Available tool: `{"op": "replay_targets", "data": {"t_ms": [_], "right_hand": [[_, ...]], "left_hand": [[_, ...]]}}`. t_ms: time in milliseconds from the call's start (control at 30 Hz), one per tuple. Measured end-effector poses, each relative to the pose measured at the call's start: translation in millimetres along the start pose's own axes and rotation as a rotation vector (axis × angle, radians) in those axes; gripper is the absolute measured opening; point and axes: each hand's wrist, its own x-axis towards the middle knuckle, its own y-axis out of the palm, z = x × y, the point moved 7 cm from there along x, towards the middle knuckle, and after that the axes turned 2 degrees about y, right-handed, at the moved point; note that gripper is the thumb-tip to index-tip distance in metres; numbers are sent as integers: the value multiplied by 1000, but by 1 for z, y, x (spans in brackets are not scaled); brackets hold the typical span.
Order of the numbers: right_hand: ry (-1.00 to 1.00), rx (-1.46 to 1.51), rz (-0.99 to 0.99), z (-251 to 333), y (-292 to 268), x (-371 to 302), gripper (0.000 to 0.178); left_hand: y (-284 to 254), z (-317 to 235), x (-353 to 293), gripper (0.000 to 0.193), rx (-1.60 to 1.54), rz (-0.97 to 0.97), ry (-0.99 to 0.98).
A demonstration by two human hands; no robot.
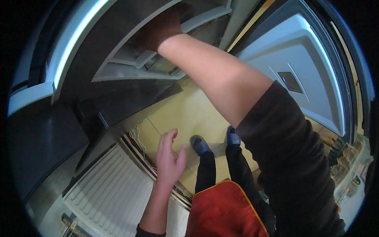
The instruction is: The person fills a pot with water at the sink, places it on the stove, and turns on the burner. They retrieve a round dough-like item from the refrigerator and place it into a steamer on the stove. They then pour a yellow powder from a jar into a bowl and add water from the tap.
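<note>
My right arm reaches up and forward into the dark inside of an open appliance that looks like a fridge. My right hand (164, 29) is deep in shadow behind a pale shelf rim (205, 17), so its fingers and anything in them are hidden. Lower down, my left hand (169, 160) hangs in the air with fingers slightly curled and the thumb apart, holding nothing. It is nearest to a white ribbed panel (112, 187), like a radiator. At the right stands the open appliance door (312, 59), with a pale moulded inner side and a small dark rectangle.
Dark flat surfaces (47, 146) lie on the left, below the appliance. Pale cables (136, 138) run along the floor beside the ribbed panel. Yellowish tiles (193, 106) cover the floor under my slippers (199, 144). A lacy cloth (347, 162) hangs at the far right.
</note>
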Motion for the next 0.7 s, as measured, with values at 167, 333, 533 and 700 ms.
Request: {"op": "replay_targets", "data": {"t_ms": [167, 333, 533, 700], "right_hand": [[-47, -48, -45, -12, 3, -9, 68], [5, -28, 119, -22, 16, -10, 68], [14, 325, 264, -44, 3, -19, 62], [277, 1055, 276, -81, -18, -54, 71]], "left_hand": [[-11, -25, 51, 44, -4, -105, 103], [-22, -42, 119, 46, -224, -268, 188], [-44, -48, 190, 49, -440, -346, 124], [-41, -66, 211, 58, -758, -125, 176]]}}
